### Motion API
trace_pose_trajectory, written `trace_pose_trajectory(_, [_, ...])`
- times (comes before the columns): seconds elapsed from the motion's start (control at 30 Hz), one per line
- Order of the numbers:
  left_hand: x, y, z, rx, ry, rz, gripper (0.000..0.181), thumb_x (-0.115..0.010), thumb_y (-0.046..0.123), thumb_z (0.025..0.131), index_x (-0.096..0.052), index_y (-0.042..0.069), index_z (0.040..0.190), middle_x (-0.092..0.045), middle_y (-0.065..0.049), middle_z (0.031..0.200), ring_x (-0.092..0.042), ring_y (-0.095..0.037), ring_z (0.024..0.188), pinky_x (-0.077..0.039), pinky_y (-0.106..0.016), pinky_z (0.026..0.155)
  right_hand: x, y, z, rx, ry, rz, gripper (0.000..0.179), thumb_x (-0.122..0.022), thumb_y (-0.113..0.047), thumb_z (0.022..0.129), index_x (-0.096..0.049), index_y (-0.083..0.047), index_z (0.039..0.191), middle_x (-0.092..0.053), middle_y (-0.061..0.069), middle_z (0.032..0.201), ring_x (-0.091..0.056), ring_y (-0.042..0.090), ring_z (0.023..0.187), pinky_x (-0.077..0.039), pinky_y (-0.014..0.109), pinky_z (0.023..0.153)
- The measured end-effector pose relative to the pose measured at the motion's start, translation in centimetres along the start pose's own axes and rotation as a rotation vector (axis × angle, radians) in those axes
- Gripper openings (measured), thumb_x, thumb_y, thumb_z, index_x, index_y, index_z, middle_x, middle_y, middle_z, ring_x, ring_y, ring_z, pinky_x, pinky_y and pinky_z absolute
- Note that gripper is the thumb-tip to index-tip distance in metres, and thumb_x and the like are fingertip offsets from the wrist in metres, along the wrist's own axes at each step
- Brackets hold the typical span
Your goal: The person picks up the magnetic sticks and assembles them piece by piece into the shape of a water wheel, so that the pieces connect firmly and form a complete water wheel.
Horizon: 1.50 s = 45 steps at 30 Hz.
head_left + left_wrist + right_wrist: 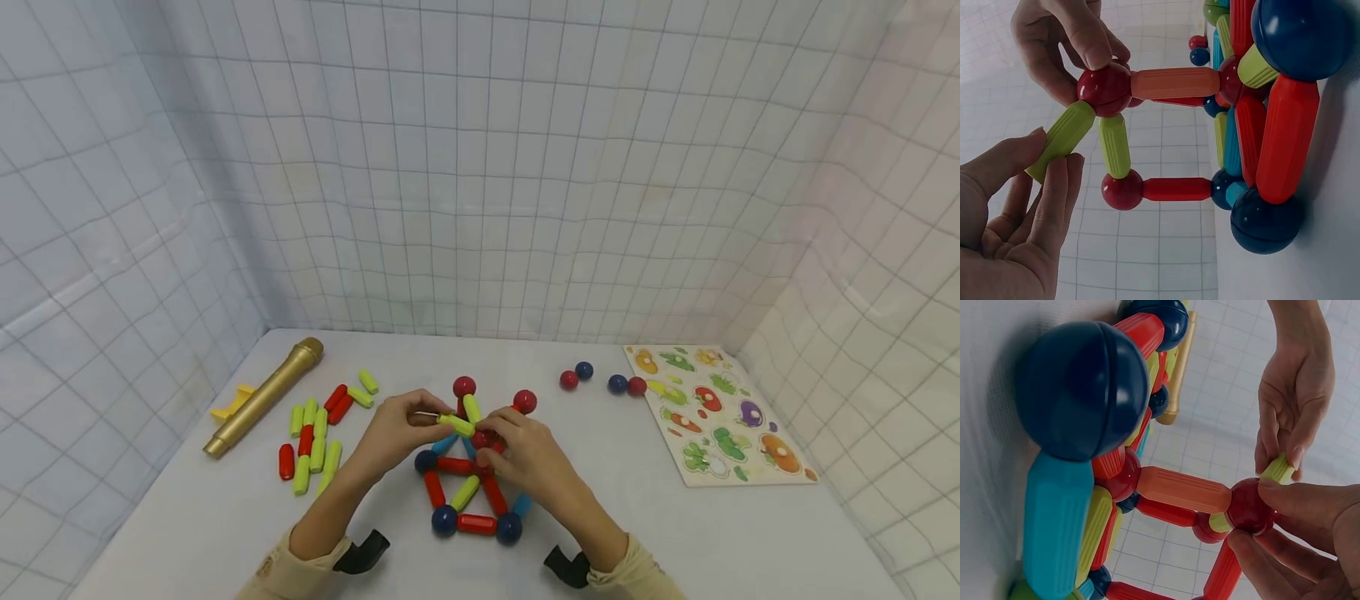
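My left hand point(393, 433) pinches a yellow-green magnetic rod point(1063, 139) between thumb and fingers. The rod's far end touches a red ball point(1104, 90), which my right hand point(1310, 544) grips with thumb and fingertips. That ball sits atop an upright orange-red rod point(1184, 489) on a structure of magnetic rods and balls. Another yellow-green rod point(1115, 145) links it to a second red ball point(1122, 189). Dark blue balls point(444, 520) and red rods point(477, 524) form the base on the table. My right hand partly hides the structure's right side in the head view.
Loose yellow-green and red rods point(306, 440) lie left, beside a gold microphone point(266, 396) and a yellow piece point(234, 402). Several loose balls point(617, 384) are at the back right, near a vegetable puzzle board point(716, 417). Grid-patterned curtains point(480, 192) surround the white table point(675, 533).
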<state>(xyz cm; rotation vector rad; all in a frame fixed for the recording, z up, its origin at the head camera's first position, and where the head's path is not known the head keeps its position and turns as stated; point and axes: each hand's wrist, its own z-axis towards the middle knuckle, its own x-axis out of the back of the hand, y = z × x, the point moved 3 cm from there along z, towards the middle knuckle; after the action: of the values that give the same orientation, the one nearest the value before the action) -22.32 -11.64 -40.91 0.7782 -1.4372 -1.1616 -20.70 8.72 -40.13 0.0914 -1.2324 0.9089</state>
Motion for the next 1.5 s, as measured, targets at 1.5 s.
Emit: trace_pose_trajectory(1.5, [6.3, -4.8, -3.2, 0.138, 0.264, 0.998, 0.018, -0.057, -0.006, 0.087, -0.057, -0.009, 0.106, -0.061, -0.025, 0.089, -0.058, -0.035, 0.065, -0.053, -0.046, 0.052, -0.1, -0.3, -0.1, -0.014, 0.023, 0.006, 0.034, -0.079, -0.017, 0.081, -0.069, -0.010, 0.113, -0.067, 0.002, 0.111, -0.067, 0.014, 0.092, -0.058, 0.025, 0.079])
